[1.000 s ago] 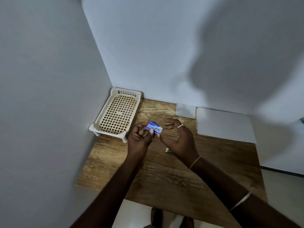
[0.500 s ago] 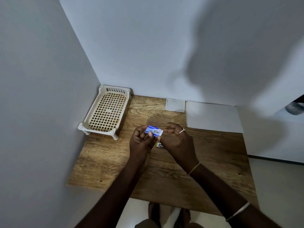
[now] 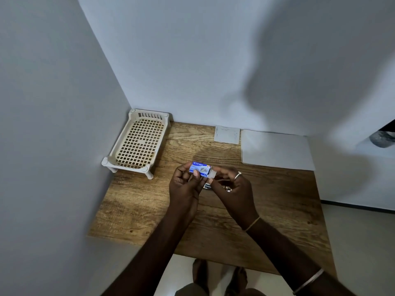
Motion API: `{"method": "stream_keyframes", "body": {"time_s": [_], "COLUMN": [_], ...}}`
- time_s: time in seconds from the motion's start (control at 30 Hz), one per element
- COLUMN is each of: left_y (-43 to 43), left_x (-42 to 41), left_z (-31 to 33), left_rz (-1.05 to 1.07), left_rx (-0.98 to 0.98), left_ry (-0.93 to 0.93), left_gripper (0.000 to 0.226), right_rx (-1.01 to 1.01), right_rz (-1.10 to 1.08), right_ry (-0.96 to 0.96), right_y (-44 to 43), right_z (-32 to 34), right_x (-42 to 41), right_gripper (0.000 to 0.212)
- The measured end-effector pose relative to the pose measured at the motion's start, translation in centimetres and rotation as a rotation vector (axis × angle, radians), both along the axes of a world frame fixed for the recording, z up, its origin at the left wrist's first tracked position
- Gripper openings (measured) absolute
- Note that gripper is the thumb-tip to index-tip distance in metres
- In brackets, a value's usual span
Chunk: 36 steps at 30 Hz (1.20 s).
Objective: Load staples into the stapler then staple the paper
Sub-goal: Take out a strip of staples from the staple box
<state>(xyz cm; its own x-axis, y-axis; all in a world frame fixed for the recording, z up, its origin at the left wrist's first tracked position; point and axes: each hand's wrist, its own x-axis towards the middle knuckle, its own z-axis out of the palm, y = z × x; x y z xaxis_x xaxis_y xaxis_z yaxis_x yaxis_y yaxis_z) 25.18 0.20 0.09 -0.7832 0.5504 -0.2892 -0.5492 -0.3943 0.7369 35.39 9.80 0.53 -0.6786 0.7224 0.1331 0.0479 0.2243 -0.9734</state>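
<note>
A small blue staple box (image 3: 200,168) is held above the wooden table (image 3: 277,201) in my left hand (image 3: 185,184), thumb on top of it. My right hand (image 3: 232,186) pinches the pale inner tray or flap (image 3: 212,174) at the box's right end. The stapler (image 3: 207,186) lies on the table under my hands; only a small metallic and dark bit shows between them. A white sheet of paper (image 3: 276,149) lies flat at the back right of the table.
A cream plastic mesh tray (image 3: 139,142) on short legs stands in the back left corner against the walls. A small square of white paper (image 3: 227,134) lies by the back wall. My feet (image 3: 218,274) show below the table's near edge.
The pale end piece now sticks out of the box's right end between my right fingers. The camera view shifted; my hands stay together over the table's middle.
</note>
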Motion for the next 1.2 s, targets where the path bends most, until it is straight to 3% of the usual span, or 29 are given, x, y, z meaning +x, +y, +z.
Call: {"method": "stream_keyframes", "body": {"time_s": [0.27,0.5,0.9,1.2], "left_y": [-0.7,-0.9,-0.9,-0.8], "left_x": [-0.5,-0.9,-0.9,-0.4], "left_z": [1.1,1.5,1.5,1.1], "left_rz": [-0.025,-0.062,-0.082,-0.085], "left_rx": [-0.032,-0.029,-0.055,-0.087], "left_ry": [0.204,0.311,0.284,0.193], "left_gripper": [0.032,0.025,0.028,0.025], "right_rx": [-0.158,-0.215,0.131,0.208], "right_rz": [-0.035,-0.036,-0.063,-0.135], "right_ry": [0.039,0.022,-0.052,-0.061], "right_y": [-0.1,0.1,0.3,0.1], "right_z": [-0.3,-0.4,0.2,0.4], "right_x": [-0.3,-0.8,-0.5,-0.5], "right_gripper": [0.020,0.015,0.017,0.011]}}
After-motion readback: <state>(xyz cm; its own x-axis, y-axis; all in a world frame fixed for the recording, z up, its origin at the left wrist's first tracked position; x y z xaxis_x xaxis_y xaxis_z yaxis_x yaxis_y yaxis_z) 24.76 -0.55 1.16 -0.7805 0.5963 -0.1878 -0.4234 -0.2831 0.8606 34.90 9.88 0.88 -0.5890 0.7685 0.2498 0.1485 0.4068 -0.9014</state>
